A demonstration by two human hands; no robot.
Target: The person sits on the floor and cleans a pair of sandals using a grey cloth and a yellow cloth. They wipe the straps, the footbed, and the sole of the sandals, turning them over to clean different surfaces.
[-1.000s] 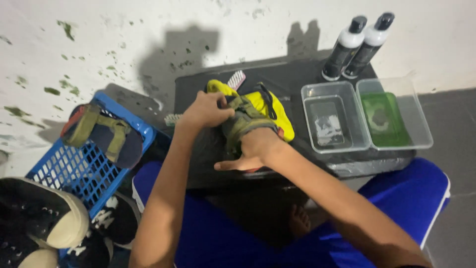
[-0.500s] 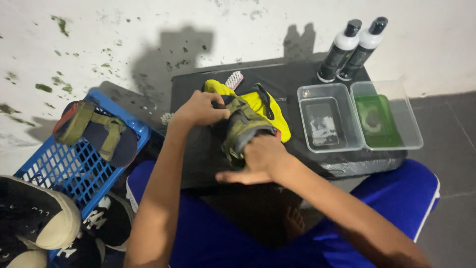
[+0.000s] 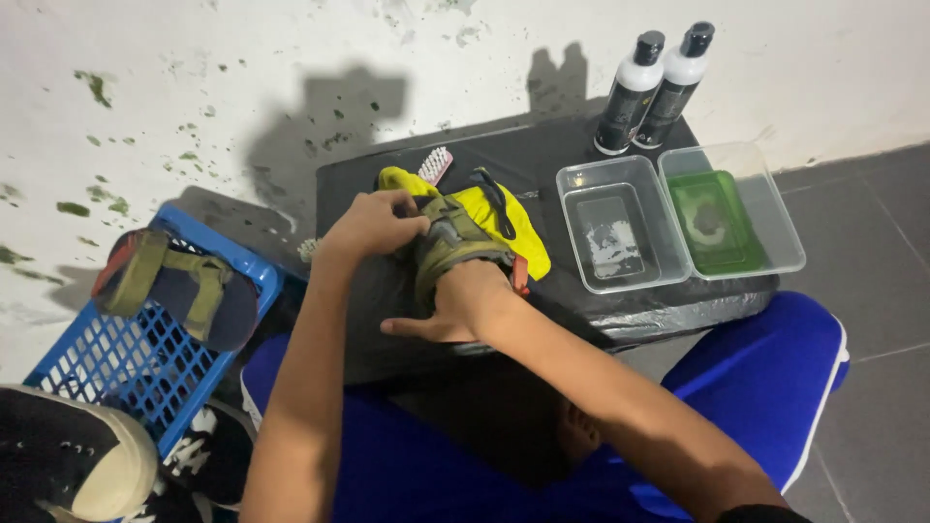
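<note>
Both hands grip olive sandal point(image 3: 448, 247) on yellow cloth point(image 3: 504, 218): L hand point(image 3: 373, 225) fingers on top, R hand point(image 3: 455, 305) inside; brush point(image 3: 435, 166), two tubs point(image 3: 678, 218) nearby.

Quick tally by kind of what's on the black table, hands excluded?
Bottles: 2
Clear tubs: 2
Brush: 1
Yellow cloth: 1
Olive sandal: 1
Total: 7

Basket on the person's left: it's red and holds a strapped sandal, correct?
Not quite. The head view shows the basket is blue, not red. It does sit on the person's left and holds a strapped sandal.
</note>
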